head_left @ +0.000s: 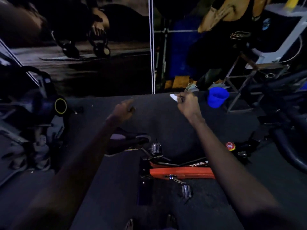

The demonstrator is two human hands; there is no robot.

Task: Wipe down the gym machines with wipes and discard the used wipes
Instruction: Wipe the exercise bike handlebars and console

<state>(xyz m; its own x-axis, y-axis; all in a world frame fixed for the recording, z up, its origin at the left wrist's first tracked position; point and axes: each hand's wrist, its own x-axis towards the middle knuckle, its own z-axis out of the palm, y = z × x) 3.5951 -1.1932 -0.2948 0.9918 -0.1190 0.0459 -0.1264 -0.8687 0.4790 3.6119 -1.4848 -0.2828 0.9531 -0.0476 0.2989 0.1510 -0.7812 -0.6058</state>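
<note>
- Two bare forearms reach forward from the bottom edge, over dark carpet.
- Under them sits an orange exercise bike [181, 172] with its frame running left to right. It has a metal pedal [186, 190] on the near side, a red knob [230, 145] to the right and a dark saddle [131, 137] to the left. The right forearm crosses the frame and covers most of its white lettering.
- Off to the left, a dark machine with a yellow ring [60, 106] is cut off by the edge and hard to make out.
- The left hand [125, 109] hangs in shadow with its fingers loosely bent, holding nothing.
- The right hand [186, 102] is curled into a fist, clamped on a white wipe [173, 97], most of which is hidden inside.
- The wipe's free end pokes out to the left and slightly up, its long axis slanting from upper left down into the fist.
- Near the fist, to its right, a blue bucket [216, 97] stands upright on the floor, with a metal stand [239, 83] behind it.
- Beyond them the wall poster [83, 39] is dim and blurred.
</note>
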